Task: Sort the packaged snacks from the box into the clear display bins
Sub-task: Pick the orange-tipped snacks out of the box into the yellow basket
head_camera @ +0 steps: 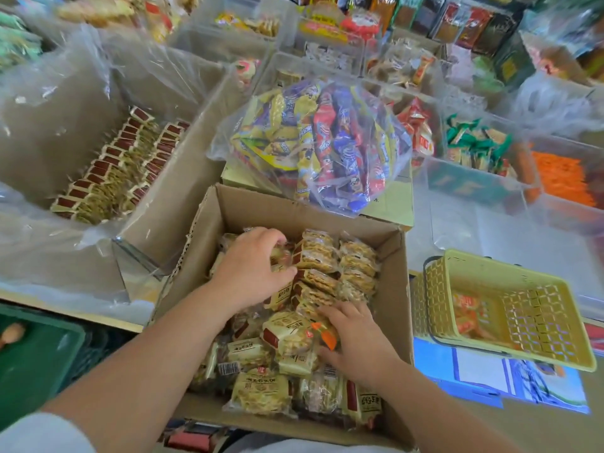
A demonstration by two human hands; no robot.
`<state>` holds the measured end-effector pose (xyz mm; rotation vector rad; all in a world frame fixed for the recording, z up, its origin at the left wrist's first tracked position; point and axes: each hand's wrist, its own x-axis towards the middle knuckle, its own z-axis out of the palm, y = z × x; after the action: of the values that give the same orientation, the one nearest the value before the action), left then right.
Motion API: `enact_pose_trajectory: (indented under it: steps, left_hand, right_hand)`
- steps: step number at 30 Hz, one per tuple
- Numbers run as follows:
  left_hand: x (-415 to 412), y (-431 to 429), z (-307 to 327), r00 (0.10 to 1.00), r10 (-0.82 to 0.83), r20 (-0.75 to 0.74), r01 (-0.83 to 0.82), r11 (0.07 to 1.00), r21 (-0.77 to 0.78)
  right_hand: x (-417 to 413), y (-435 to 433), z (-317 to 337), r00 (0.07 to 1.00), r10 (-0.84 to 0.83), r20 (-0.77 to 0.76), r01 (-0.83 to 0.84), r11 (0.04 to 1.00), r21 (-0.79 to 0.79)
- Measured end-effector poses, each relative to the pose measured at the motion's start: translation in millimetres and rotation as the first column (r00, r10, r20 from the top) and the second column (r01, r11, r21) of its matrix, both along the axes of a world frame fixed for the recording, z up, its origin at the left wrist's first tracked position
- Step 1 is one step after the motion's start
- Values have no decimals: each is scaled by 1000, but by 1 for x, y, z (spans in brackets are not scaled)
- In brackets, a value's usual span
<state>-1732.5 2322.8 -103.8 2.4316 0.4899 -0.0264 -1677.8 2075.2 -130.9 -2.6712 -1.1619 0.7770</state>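
An open cardboard box (392, 289) in front of me holds several cream-and-brown packets of biscuit snacks (258, 392). My left hand (251, 266) reaches into the box's far left part, its fingers curled round a bunch of packets (313, 253). My right hand (356, 338) lies on the packets in the middle of the box, fingers spread over them. A large clear display bin (137, 253) at the left holds rows of the same packets (111, 171), standing on edge.
A clear bag of mixed colourful snacks (320, 142) sits on a box just behind mine. A yellow plastic basket (510, 305) stands at the right. More clear bins of snacks fill the back and right. A green crate (36, 361) is at lower left.
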Motion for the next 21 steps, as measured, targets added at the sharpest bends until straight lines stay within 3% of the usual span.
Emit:
enact_pose_trajectory:
  steps: [2, 6, 8, 11, 21]
  left_hand:
    - [30, 1, -4, 978, -108, -177, 120, 991, 55]
    - [54, 1, -29, 825, -199, -529, 329, 930, 162]
    - [54, 0, -39, 769, -206, -605, 387, 904, 183]
    - [52, -4, -41, 741, -197, -641, 431, 872, 231]
    - [-13, 8, 10, 852, -247, -462, 369, 909, 195]
  right_hand:
    - [0, -1, 3, 999, -17, 32, 15, 999, 42]
    - [5, -10, 21, 996, -81, 42, 74, 986, 150]
    - [12, -19, 30, 979, -80, 187, 41, 978, 203]
    - [27, -33, 33, 924, -132, 359, 29, 960, 280]
    - [34, -40, 15, 903, -217, 370, 138, 964, 228]
